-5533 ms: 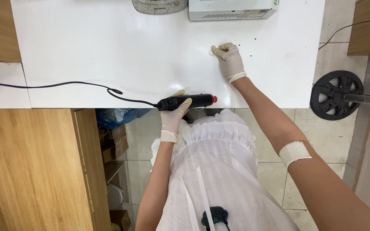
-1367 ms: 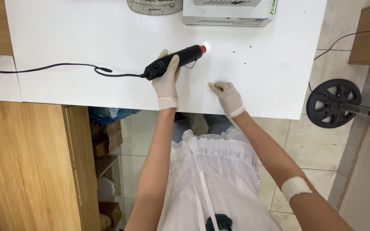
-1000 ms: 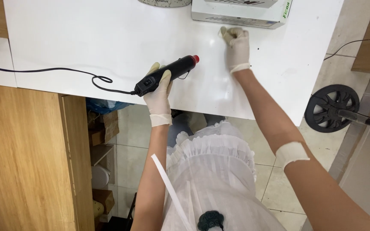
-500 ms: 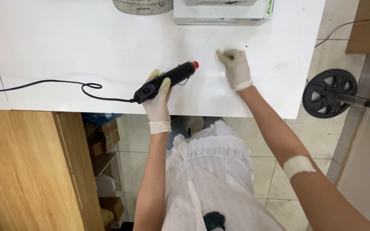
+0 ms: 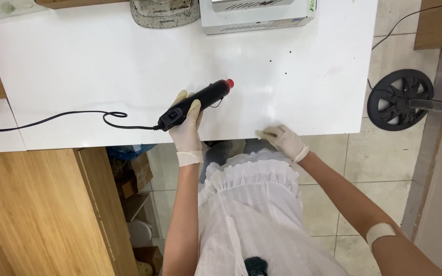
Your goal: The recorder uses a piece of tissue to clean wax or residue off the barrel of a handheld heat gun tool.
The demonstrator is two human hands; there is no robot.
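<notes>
Item 1: left hand [image 5: 186,125], in a pale glove, fingers wrapped around the rear body of a black heat tool [image 5: 196,102]; grip closed firmly on the tool; the tool is held over the white table [image 5: 78,66], tilted, its red tip [image 5: 229,83] pointing up and to the right, away from the person.

Item 2: black cord [image 5: 78,118] running from the tool's back end leftward across the table, with 1 small loop just behind the tool; it passes off the left edge of the view.

Item 3: right hand [image 5: 285,140], also gloved, at the near edge of the table, fingers curled on a small pale scrap [image 5: 260,134]; what the scrap is cannot be told; hand well apart from the tool.

Item 4: white box-shaped device [image 5: 257,13] and a round speckled grey object [image 5: 164,11] at the far edge of the table.

Item 5: black fan base [image 5: 399,99] on the tiled floor to the right; wooden cabinet [image 5: 31,214] below left.
</notes>
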